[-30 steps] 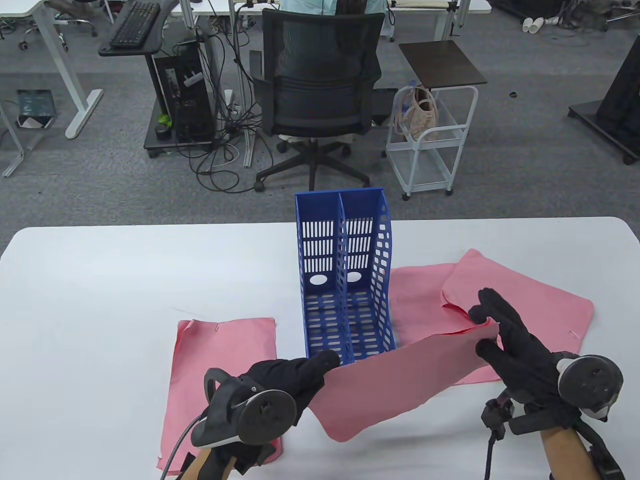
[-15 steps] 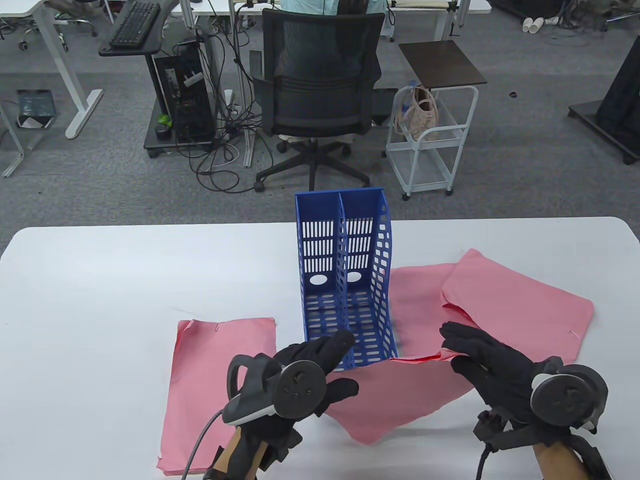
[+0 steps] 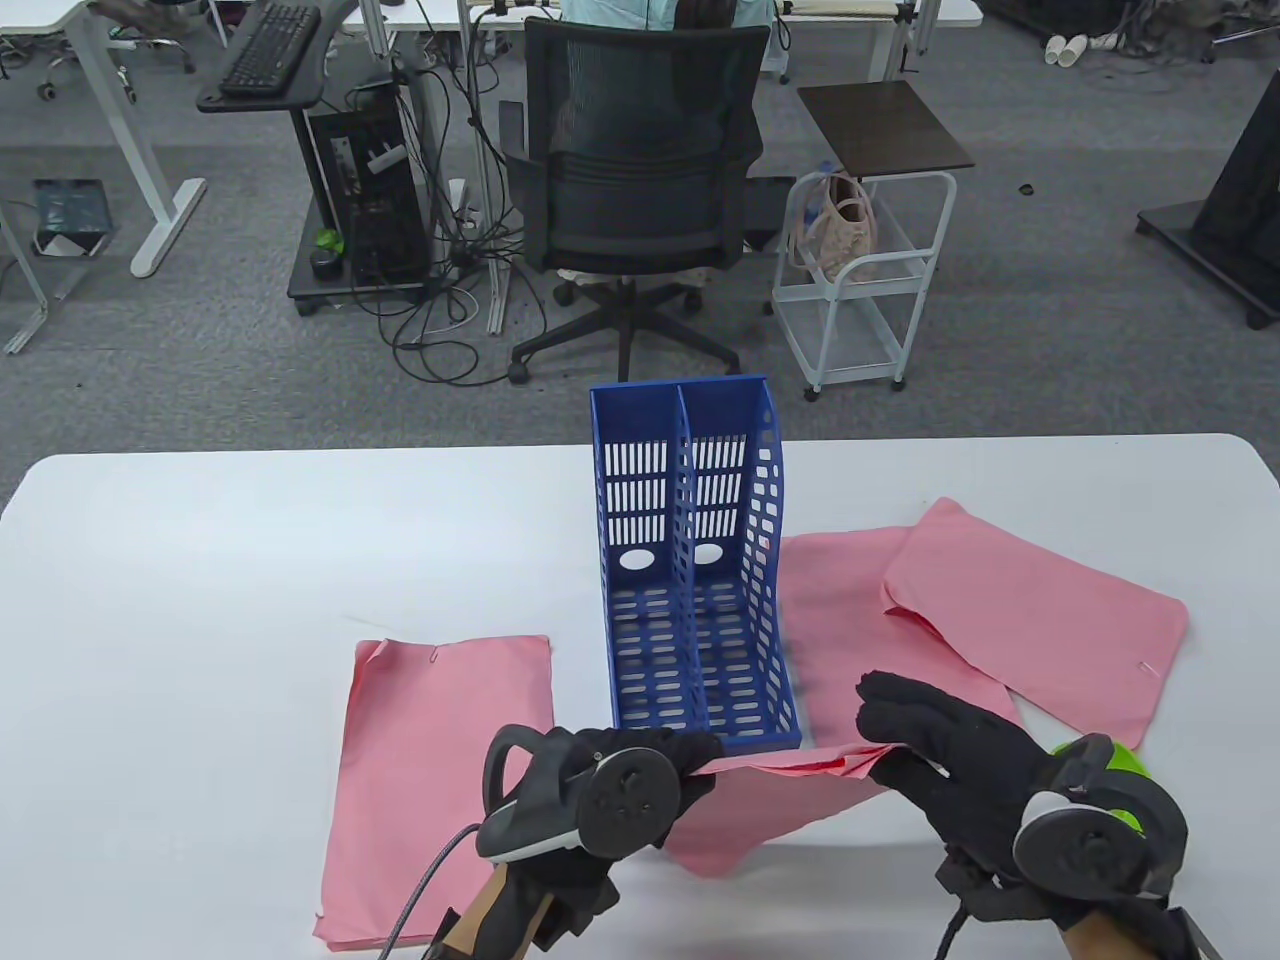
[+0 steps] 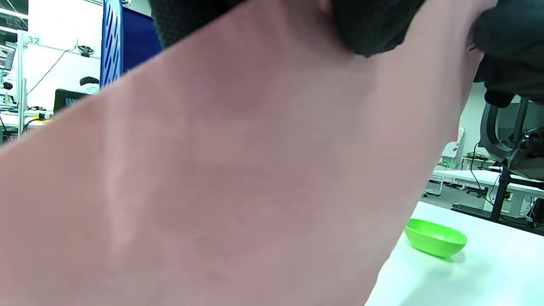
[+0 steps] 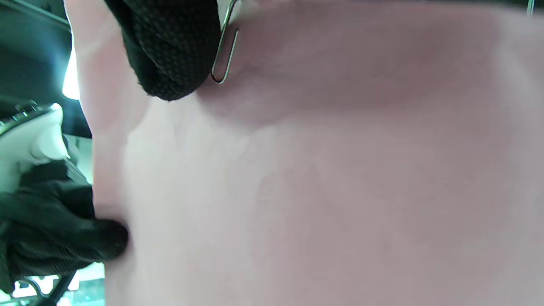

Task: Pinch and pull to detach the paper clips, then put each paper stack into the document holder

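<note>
Paper is held between both hands just in front of the blue holder (image 3: 690, 560): one pink stack (image 3: 790, 790) is lifted off the desk (image 3: 200, 560), gripped at one upper corner by the left hand (image 3: 640, 770) and pinched along its top edge by the right hand (image 3: 930, 750). In the right wrist view a wire clip (image 5: 224, 46) is seen on the sheet, touching the gloved fingertip (image 5: 170, 46) beside it; the clip is judged not yet detached.

Several slips are possible from here. If the clip is dragged sideways and not slid straight off the edge, the thin sheets may be torn or creased. If the left hand's grip is loosened while the clip is pulled, the stack could be fanned apart and dropped in front of the holder. The clip itself is small and could be lost from gloved fingertips.

Two more pink stacks (image 3: 1040, 610) lie to the right of the holder, overlapping, and another (image 3: 440, 760) lies to its left with a clip near its far edge. A green bowl (image 4: 435, 238) stands to the holder's right, near the right hand, and could be knocked by a wide pull.
</note>
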`<state>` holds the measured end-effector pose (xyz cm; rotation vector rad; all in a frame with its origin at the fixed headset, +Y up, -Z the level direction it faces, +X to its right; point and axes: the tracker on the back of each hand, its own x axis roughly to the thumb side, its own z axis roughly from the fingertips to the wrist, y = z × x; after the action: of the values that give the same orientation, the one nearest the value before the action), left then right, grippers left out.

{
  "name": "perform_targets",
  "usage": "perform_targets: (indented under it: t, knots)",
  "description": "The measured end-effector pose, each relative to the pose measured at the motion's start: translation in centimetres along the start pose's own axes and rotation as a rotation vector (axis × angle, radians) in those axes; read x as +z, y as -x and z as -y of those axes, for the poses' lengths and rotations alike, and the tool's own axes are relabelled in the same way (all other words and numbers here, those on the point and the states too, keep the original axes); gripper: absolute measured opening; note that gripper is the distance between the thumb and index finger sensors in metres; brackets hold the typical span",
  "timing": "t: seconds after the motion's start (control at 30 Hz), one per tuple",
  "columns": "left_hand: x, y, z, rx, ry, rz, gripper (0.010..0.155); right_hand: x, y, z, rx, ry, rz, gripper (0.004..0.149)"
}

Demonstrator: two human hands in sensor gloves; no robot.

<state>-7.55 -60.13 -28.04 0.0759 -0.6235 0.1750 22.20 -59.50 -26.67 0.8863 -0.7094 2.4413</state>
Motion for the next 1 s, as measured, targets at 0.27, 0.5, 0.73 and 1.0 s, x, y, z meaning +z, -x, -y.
perform_targets:
  t: [0.27,0.5,0.73,1.0]
  knots:
    - [0.2,-0.2,-0.2,-0.042,-0.068,-0.011,0.041,-0.2,0.1,0.0,0.067,-0.070,-0.008,0.036]
    - [0.2,-0.1,-0.3,-0.112,-0.054,-0.049,0.041,-0.4,0.1,0.0,0.138,-0.161,0.000,0.035]
    - [0.2,0.0,-0.3,-0.082,-0.033,-0.041,0.041,-0.4,0.4,0.7,0.168,-0.162,-0.015,0.035]
    - [0.2,0.1,-0.5,-0.047,-0.023,-0.021,0.042,-0.4,0.6,1.3,0.173,-0.147,-0.022,0.035]
